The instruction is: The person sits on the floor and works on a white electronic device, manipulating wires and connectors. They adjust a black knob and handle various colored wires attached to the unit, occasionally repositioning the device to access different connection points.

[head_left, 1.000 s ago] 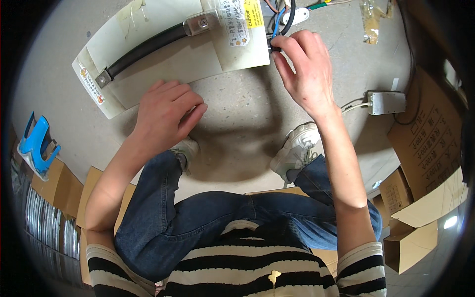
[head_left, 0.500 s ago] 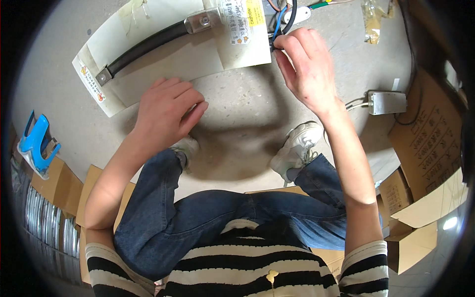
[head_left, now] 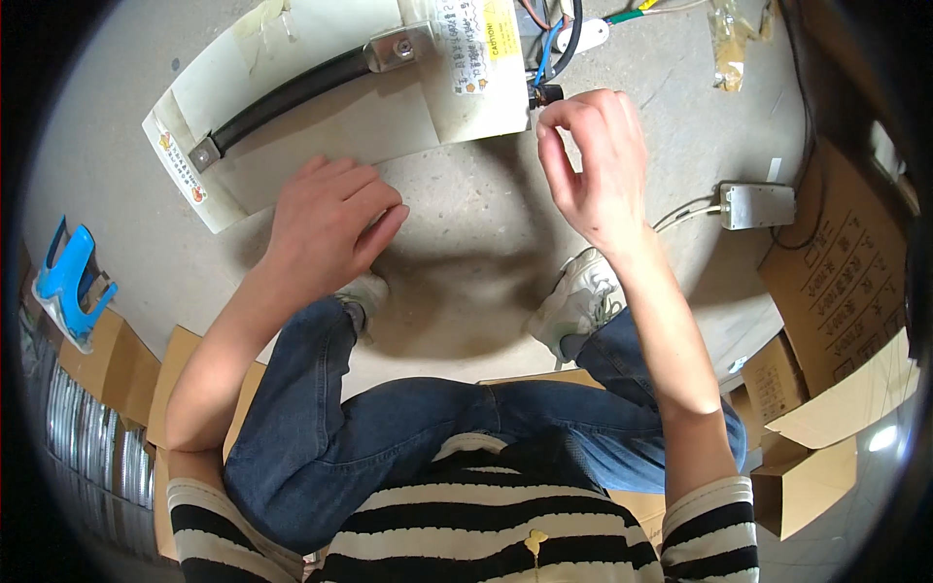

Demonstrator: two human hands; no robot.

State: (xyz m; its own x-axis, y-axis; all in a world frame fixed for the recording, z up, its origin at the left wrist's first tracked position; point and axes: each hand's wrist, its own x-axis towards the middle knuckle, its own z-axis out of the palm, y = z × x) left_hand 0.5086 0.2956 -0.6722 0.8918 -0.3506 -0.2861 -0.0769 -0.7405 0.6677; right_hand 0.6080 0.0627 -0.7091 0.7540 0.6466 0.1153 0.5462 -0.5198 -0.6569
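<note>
An off-white metal machine case (head_left: 379, 126) with a curved black carry handle (head_left: 292, 100) stands on the floor in front of me. My left hand (head_left: 330, 216) is at its near edge, palm down, with loosely bent fingers and the thumb apart; nothing shows in it. On the case's right side sits a small black knob (head_left: 547, 95). Just nearer to me than the knob is my right hand (head_left: 600, 165), its fingers curled and a gap between thumb and palm. No held thing shows there. Blue and black cables (head_left: 547, 53) run by the case's far right corner.
A grey metal box (head_left: 758, 205) with cables lies at the right. Cardboard boxes (head_left: 826, 282) stand along the right side. At the left are a blue plastic piece (head_left: 70, 277), more cardboard (head_left: 112, 364) and stacked silvery strips (head_left: 83, 428). Yellowish tape (head_left: 729, 49) lies at the far right.
My right hand has come off the knob and drawn back slightly toward me, leaving the knob in sight. My left hand has hardly moved.
</note>
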